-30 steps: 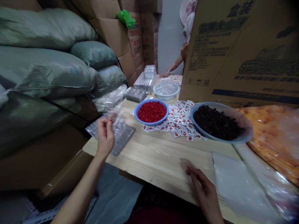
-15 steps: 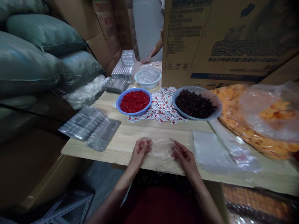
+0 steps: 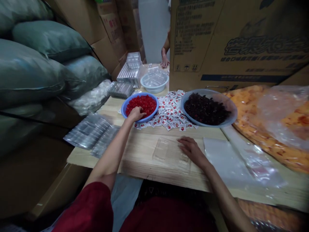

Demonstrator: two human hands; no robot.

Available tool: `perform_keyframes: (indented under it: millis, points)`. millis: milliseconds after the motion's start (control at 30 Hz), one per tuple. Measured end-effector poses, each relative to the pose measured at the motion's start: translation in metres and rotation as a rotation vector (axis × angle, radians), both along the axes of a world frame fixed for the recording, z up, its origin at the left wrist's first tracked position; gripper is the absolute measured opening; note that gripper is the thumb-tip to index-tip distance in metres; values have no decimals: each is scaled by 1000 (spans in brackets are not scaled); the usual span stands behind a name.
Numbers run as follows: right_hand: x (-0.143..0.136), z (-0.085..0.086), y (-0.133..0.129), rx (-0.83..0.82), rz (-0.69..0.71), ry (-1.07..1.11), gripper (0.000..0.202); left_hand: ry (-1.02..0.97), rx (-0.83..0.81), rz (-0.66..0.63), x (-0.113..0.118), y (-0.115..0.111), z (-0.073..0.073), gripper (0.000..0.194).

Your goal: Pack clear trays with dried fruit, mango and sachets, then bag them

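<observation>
My left hand (image 3: pixel 136 113) reaches over the near rim of a blue bowl (image 3: pixel 122 110) filled with small red pieces (image 3: pixel 147 102). Its thumb and fingers look apart, with the tips down among the pieces. A shallow clear plastic tray (image 3: pixel 160 150) with compartments lies on the table in front of me. My right hand (image 3: pixel 190 149) rests at the right side of this tray, fingers stretched out and touching its edge. Small white packets with red print (image 3: pixel 169 108) are heaped between the blue bowl and a pale bowl (image 3: pixel 233 112) of dark pieces (image 3: pixel 205 108).
Clear plastic trays (image 3: pixel 84 130) are stacked on the left, more (image 3: pixel 129 74) at the back. Plastic bags (image 3: pixel 223 158) and an orange-filled bag (image 3: pixel 251 125) lie right. A large carton (image 3: pixel 200 38) stands behind. Another person's hand (image 3: pixel 164 61) is near a bowl of clear trays (image 3: pixel 154 87).
My left hand has left the clear tray and moved forward into the red pieces. The tray now lies flat on the table, my right hand still beside it. The other person's hand has shifted right.
</observation>
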State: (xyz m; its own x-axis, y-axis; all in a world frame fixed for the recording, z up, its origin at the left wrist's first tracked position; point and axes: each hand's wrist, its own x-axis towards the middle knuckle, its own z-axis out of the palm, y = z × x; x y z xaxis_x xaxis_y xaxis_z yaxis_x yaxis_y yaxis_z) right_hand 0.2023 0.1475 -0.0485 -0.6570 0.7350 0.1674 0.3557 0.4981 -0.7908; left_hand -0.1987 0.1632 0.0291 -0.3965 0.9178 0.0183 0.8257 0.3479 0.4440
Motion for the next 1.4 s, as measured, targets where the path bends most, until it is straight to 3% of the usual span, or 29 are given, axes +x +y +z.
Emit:
perform_keyframes:
  millis: [100,233,300,400,500,600,767,867,967,1033,1100,1200,1300,1400]
  points:
    - [9,12,-7,-38,-41,18,33,-23,-32,-31,-4,9,-13,16]
    - [28,47,0,-44,-116,61,30,-30,-17,-75,-12,9,-19,16]
    - [37,65,23,19,-212,112,28,-27,-12,-106,-15,9,-21,15]
    - [45,81,80,144,-416,158,26,-20,51,-107,-16,10,-22,18]
    - [37,81,141,163,-521,-144,21,-12,195,-25,-13,6,-22,26]
    - [18,70,179,93,-549,-385,16,-41,362,90,-8,0,-23,27]
    - [-3,49,197,58,-612,-416,14,-91,547,140,-3,-11,-26,24]
    - [4,54,200,68,-662,-379,12,-121,615,147,16,-21,-17,20]
    - [18,70,179,187,-669,-117,14,-266,637,43,69,-41,-6,24]
    - [25,76,142,244,-552,117,15,-378,562,-124,117,-58,-6,22]
    - [28,72,91,166,-398,172,17,-428,429,-315,165,-72,-15,10]
    - [26,49,19,26,-267,74,6,-401,293,-456,219,-84,-43,6]
    - [20,21,-18,17,-231,-16,11,-300,258,-514,247,-88,-66,5]
    - [17,6,-26,116,-199,-63,14,-178,295,-502,250,-91,-67,11]
